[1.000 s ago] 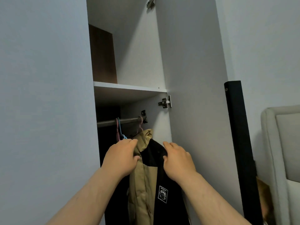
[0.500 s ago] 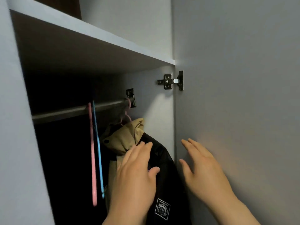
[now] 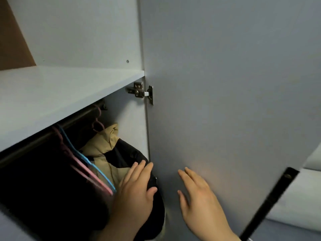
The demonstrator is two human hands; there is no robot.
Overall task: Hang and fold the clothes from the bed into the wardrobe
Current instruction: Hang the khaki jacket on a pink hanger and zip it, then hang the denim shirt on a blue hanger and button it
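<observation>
A tan and black jacket hangs from the wardrobe rail on a dark pink hanger, at the right end of the rail. My left hand lies flat with straight fingers against the jacket's black shoulder. My right hand is spread in front of the inner face of the open wardrobe door, holding nothing. A pink hanger and a blue hanger hang bare on the rail to the left of the jacket.
A white shelf spans the wardrobe just above the rail. A metal hinge joins the door to the side panel. The door's black edge strip runs at the lower right, with pale bedding beyond it.
Both hands have let go of the jacket's shoulders and opened flat. The view has moved closer and higher, now looking down over the shelf.
</observation>
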